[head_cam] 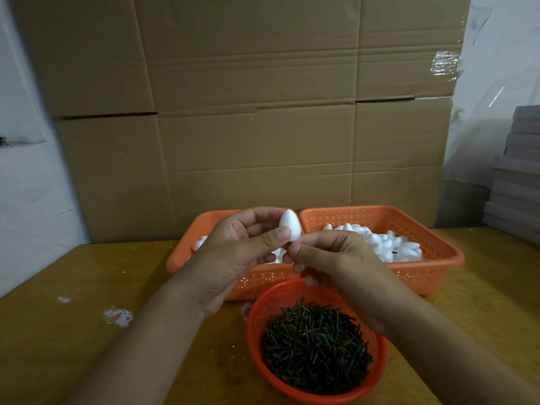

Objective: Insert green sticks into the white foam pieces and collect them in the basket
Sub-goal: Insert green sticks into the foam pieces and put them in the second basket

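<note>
Both hands [292, 255] raised, pinching foam piece [290, 225]

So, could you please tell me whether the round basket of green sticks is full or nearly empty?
Fairly full: green sticks cover the whole bottom of the round basket, heaped to just below its rim.

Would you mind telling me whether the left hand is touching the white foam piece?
Touching. The head view shows the left hand pinching the egg-shaped foam piece, thumb across its lower side, fingers curled behind.
</note>
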`<state>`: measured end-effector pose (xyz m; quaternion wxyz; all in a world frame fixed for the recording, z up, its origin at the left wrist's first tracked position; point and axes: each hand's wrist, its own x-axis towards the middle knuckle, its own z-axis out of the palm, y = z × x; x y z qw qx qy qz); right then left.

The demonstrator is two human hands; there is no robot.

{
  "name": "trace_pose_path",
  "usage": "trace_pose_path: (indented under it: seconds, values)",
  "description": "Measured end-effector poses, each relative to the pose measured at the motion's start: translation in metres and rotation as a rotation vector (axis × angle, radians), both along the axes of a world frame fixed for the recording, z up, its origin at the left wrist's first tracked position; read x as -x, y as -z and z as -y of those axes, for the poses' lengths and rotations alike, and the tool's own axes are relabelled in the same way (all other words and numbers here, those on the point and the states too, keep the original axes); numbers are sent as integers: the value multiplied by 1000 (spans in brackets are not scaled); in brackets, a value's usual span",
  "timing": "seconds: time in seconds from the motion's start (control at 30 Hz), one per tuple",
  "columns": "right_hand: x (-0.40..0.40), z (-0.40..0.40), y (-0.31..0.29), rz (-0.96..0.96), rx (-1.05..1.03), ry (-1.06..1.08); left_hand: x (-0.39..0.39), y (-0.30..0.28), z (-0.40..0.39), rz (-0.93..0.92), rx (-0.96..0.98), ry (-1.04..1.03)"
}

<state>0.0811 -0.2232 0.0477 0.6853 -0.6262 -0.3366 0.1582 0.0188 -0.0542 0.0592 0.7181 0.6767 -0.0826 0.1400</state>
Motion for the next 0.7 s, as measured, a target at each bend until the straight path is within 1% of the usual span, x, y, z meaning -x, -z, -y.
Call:
trace_pose_path:
  seconds: [0.1, 0.3, 0.53, 0.7]
  values:
    - [1, 0, 0, 1, -24, 45, 1, -2, 0, 11, 29, 12]
    - [3, -2, 1, 10, -32, 129, 0, -2, 1, 11, 38, -34]
    - [4, -2, 1, 39, -21, 122, -2, 1, 1, 9, -53, -60]
    - [3, -1, 0, 47, -25, 86, -1, 1, -2, -10, -41, -6]
